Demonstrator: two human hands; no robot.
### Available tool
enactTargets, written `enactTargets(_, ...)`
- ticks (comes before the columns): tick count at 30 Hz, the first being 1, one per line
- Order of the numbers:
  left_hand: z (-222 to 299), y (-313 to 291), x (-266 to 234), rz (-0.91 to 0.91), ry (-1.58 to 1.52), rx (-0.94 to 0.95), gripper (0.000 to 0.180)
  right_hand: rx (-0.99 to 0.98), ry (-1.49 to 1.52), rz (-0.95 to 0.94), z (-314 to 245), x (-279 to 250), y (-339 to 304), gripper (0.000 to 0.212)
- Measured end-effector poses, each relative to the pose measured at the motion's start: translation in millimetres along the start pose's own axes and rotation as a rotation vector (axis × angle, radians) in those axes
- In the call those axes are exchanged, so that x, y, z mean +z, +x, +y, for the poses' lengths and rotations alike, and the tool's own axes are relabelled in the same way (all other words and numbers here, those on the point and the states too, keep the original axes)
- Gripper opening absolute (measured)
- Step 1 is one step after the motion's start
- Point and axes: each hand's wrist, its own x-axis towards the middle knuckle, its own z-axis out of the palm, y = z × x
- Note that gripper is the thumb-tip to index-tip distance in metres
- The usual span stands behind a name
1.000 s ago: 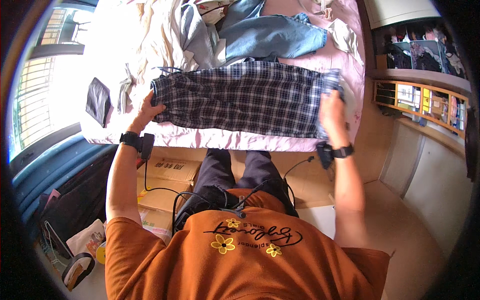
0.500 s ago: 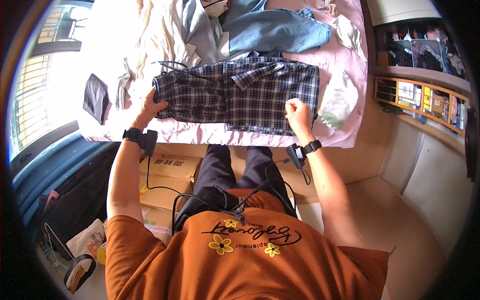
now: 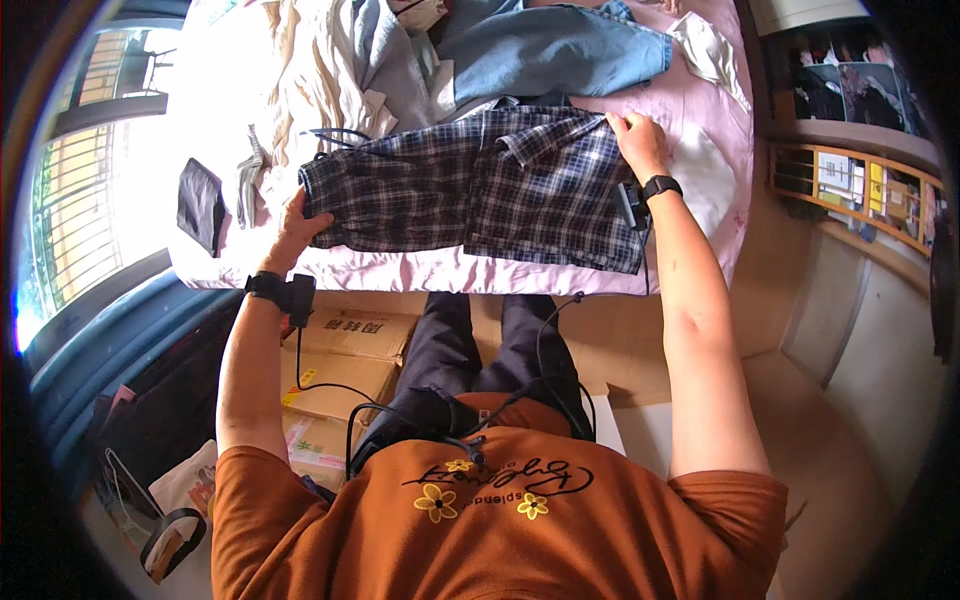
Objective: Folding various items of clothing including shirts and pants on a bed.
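A dark blue and white plaid garment [image 3: 400,195] lies sideways across the near part of the bed. It has a gathered left section and a sleeve-like flap folded over its right half. My left hand [image 3: 295,225] is closed on the garment's left end, thumb on top and the other fingers partly hidden. At its upper right corner, my right hand [image 3: 640,140] pinches the cloth between thumb and fingers. A dark cord [image 3: 338,136] lies along the upper left edge. Each wrist wears a black strap with a small black device.
Blue jeans [image 3: 560,50], cream clothing [image 3: 315,70] and grey clothing [image 3: 385,60] lie on the far part of the pink bed sheet [image 3: 400,270]. A dark folded cloth [image 3: 200,205] is at left; white cloths lie at right. Cardboard boxes [image 3: 345,375] stand below the bed edge.
My right hand has moved from the garment's lower right up to its upper right corner and taken hold there. The right end now slants upward. My left hand keeps its grip.
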Motion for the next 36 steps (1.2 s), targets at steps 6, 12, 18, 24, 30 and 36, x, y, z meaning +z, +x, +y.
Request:
enactTargets(6, -2, 2, 2, 0.014, 0.017, 0.02, 0.051, 0.294, 0.093, 0.241, 66, 15, -44, 0.054)
enactTargets(12, 8, -2, 5, 0.015, -0.022, -0.031, 0.052, 0.417, 0.439, -0.013, 90, 53, -105, 0.037)
enactTargets(18, 18, -8, 10, -0.037, -0.163, -0.052, 0.05, 0.304, 1.136, -0.092, 108, -2, -123, 0.017)
enactTargets(24, 1, -2, 56, -0.125, 0.031, -0.089, 0.054, 0.342, 1.17, -0.147, 108, -80, -144, 0.032)
enactTargets(30, -32, 13, 82, -0.133, 0.168, -0.059, 0.056, 0.172, 1.146, -0.262, 17, -78, -173, 0.033)
enactTargets(36, -44, 9, 82, -0.126, 0.22, 0.052, 0.065, -0.14, 0.822, -0.67, -77, 5, -185, 0.087)
